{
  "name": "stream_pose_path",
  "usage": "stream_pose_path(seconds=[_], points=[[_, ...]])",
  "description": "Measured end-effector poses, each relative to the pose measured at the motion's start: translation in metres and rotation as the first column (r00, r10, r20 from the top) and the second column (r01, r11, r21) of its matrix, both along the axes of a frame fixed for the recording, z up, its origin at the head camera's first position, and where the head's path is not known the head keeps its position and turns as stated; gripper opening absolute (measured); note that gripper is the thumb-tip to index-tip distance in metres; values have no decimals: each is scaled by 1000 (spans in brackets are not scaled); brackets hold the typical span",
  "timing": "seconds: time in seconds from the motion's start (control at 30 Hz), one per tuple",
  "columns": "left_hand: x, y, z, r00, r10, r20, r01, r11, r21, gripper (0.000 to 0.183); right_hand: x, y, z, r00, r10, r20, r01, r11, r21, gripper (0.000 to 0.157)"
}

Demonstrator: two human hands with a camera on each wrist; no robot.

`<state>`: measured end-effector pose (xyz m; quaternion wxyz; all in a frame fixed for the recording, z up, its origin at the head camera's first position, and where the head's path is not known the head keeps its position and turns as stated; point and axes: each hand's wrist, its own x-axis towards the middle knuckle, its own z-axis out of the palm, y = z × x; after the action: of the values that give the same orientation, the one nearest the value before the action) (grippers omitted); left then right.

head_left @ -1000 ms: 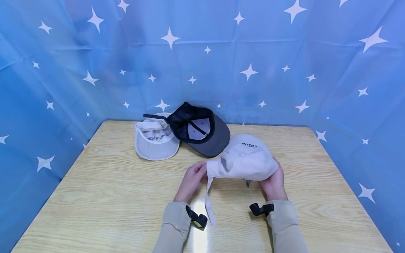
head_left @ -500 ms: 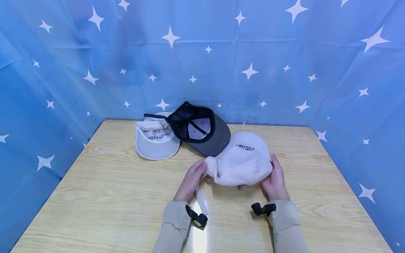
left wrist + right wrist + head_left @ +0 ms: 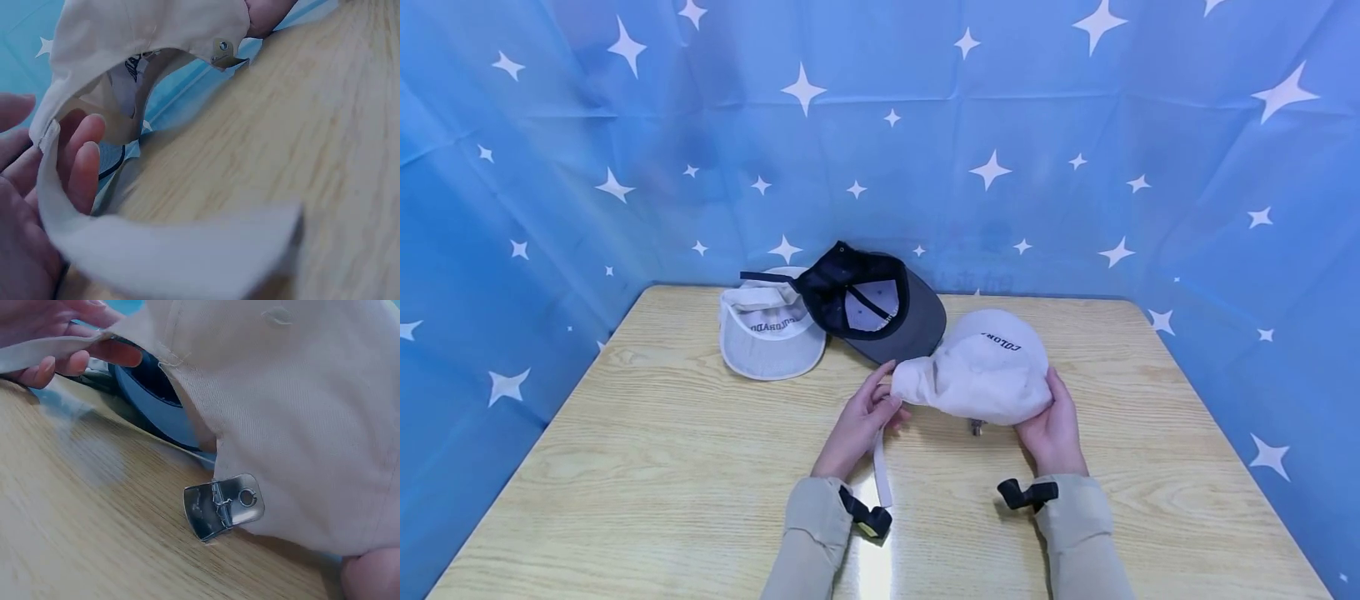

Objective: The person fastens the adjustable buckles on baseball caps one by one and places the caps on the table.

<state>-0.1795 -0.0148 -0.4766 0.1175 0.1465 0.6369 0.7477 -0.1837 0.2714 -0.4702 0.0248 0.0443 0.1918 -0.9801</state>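
A white baseball cap (image 3: 988, 375) with dark lettering is held up between both hands above the table. At its left rim, my left hand (image 3: 853, 421) grips the back edge beside the strap's base, some fingertips inside the opening. The loose strap (image 3: 169, 256) hangs down past that hand. On the cap's right side, my right hand (image 3: 1052, 429) holds the crown, its thumb visible along the edge and the other fingers mostly hidden beneath. A metal buckle (image 3: 225, 505) dangles from the cap's lower back edge, apart from the strap.
Behind the hands, a dark cap (image 3: 917, 321) lies upturned, its inside showing and its strap undone. It overlaps another white cap (image 3: 775, 354) to its left. The wooden table (image 3: 662, 467) meets a blue star-patterned curtain (image 3: 925, 208) at the back.
The white cap tips and turns in the hands. My left hand's fingers shift at the rim, spreading a little. The hanging strap has swung left; the caps behind stay put.
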Motion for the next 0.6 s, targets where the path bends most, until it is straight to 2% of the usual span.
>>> stream_pose_path(seconds=[0.1, 0.23, 0.3, 0.4, 0.47, 0.53, 0.6], points=[[1, 1, 1, 1000, -23, -21, 21, 997, -77, 47, 0, -2, 0, 998, 24, -58, -23, 999, 28, 55], [3, 5, 0, 994, -59, -88, 41, 980, -195, 42, -1, -7, 2, 992, 59, -108, -55, 998, 43, 55], [4, 9, 2, 992, -75, -96, 55, 979, -197, 45, -1, -10, 3, 991, 70, -117, -66, 997, 36, 55], [6, 17, 4, 995, -74, -72, 59, 980, -192, 52, 0, -12, 6, 991, 77, -113, -73, 997, 35, 55], [8, 22, 6, 998, -44, -40, 35, 979, -201, 53, 1, -13, 8, 991, 85, -103, -78, 994, 72, 55], [8, 27, 6, 1000, 19, -16, -22, 975, -220, 53, 1, -14, 11, 990, 108, -92, -94, 986, 141, 56], [9, 30, 6, 996, 88, 9, -84, 974, -211, 52, 3, -15, 15, 989, 137, -59, -118, 960, 255, 55]])
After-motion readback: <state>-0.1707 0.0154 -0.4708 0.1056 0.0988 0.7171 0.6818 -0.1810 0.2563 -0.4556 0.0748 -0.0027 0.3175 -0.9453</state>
